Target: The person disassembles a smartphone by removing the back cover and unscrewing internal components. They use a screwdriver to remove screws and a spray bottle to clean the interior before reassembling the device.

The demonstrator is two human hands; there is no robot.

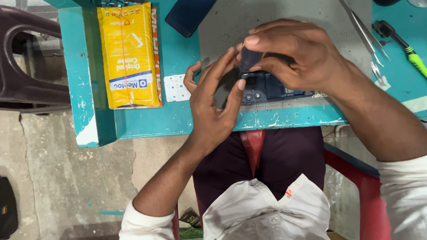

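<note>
- Clearly, we see an opened phone [266, 90] lying on the grey work mat [286, 9], near the front edge of the teal table [183, 117].
- Our left hand [212, 102] is half curled, and its fingertips press against the left end of the phone to steady it.
- Our right hand [294, 54] pinches a small dark part [250, 58] between thumb and forefinger, just above the phone's camera end.
- We judge the phone to be light and stiff but fragile, because its inside is exposed; it is safer to hold it by the outer edges only.
- The small part looks thin and easy to bend, so a soft pinch at its edge seems best.
- A yellow packet [129, 55] lies to the left, closed; we cannot tell what is inside.
- A dark blue back cover [193, 8] lies above, and tweezers [362, 29] and a green-handled tool [417, 63] lie at the right.
</note>
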